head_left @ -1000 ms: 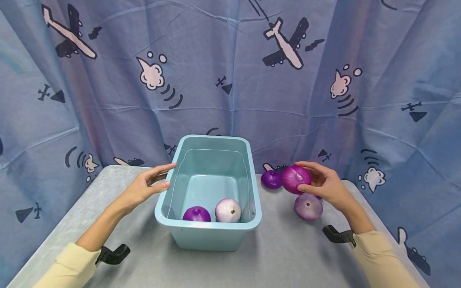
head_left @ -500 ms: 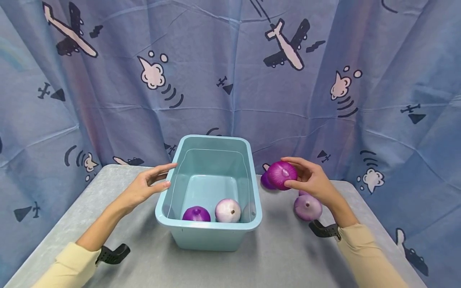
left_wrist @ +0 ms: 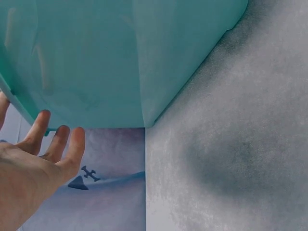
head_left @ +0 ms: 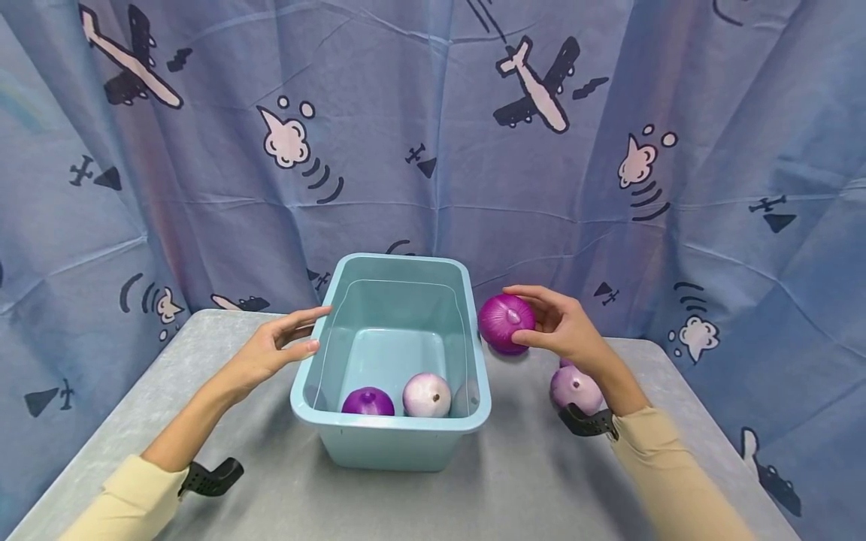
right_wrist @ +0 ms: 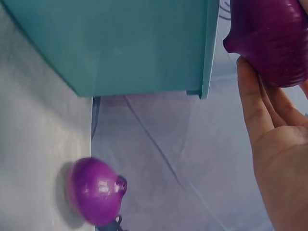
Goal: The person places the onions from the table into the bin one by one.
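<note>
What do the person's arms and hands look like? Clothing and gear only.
Plain pale-yellow left sleeve and right sleeve. Curved black wrist pieces jut out by the left cuff and right cuff. Left hand and right hand: no gloves, no cables visible.

Smooth plastic, creased cloth, gloss beside matt
The bin [head_left: 386, 448] looks like smooth plastic with a soft sheen. The magenta onion [head_left: 500, 321] shows a finely ridged skin, while the purple onion [right_wrist: 96, 190] is smooth and glossy. The curtain [head_left: 379, 150] is creased, printed cloth; the tabletop [head_left: 534, 481] looks matt and grainy; the sleeves [head_left: 659, 454] are matt cloth, the black wrist mount [head_left: 216, 479] plastic-like.
</note>
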Demonstrator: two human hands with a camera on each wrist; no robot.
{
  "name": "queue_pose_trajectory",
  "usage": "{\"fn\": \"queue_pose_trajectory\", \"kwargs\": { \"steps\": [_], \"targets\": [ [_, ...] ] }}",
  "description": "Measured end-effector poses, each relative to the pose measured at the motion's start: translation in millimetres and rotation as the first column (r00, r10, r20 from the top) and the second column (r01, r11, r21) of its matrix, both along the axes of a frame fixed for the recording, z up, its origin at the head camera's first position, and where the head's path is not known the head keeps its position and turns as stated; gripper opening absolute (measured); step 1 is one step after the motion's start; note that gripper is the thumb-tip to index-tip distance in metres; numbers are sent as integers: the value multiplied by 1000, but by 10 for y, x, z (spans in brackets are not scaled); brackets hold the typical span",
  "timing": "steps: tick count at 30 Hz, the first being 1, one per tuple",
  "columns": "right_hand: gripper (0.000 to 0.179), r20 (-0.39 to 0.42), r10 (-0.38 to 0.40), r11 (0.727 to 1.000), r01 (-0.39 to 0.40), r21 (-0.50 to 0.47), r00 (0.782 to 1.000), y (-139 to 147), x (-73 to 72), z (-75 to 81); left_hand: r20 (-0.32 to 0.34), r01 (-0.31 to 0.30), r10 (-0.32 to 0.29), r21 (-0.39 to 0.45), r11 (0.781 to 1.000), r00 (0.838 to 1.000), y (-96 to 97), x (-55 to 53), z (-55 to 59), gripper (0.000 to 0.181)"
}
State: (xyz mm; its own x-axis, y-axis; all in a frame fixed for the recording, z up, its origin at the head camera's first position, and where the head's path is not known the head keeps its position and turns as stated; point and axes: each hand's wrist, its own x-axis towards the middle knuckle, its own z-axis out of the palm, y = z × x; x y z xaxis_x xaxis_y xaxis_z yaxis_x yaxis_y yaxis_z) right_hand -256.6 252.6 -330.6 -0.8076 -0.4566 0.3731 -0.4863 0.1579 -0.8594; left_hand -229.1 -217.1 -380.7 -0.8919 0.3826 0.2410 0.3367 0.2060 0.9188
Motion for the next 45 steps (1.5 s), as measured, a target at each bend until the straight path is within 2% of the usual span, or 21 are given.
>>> {"fn": "queue_pose_trajectory", "kwargs": {
  "steps": [8, 15, 24, 31, 38, 45],
  "targets": [
    [63, 16, 41, 999, -40, -22, 999, -215, -25, 47, 6, -10, 10, -16, 1000, 1000, 2, -6, 0, 54],
    [61, -12, 48, 998, -48, -29, 999, -344, -42, 122, 4, -2, 2, -8, 1000, 1000, 7, -12, 0, 54],
    [62, 9, 151, 988, -150, -41, 989, -550, -82, 111, 10, -19, 19, -21, 1000, 1000, -16, 2, 5, 54],
    [56, -14, 217, 973, -217, -83, 976, -582, -85, 79, 17, -11, 11, -15, 1000, 1000, -10, -2, 0, 54],
    [44, -23, 116, 990, -117, -75, 993, -378, -51, 10, 9, -3, 3, -6, 1000, 1000, 6, -12, 0, 54],
    [38, 12, 15, 999, -15, -39, 1000, -83, -5, -126, -1, -8, 8, -18, 1000, 1000, -1, -7, -3, 54]
  ]
}}
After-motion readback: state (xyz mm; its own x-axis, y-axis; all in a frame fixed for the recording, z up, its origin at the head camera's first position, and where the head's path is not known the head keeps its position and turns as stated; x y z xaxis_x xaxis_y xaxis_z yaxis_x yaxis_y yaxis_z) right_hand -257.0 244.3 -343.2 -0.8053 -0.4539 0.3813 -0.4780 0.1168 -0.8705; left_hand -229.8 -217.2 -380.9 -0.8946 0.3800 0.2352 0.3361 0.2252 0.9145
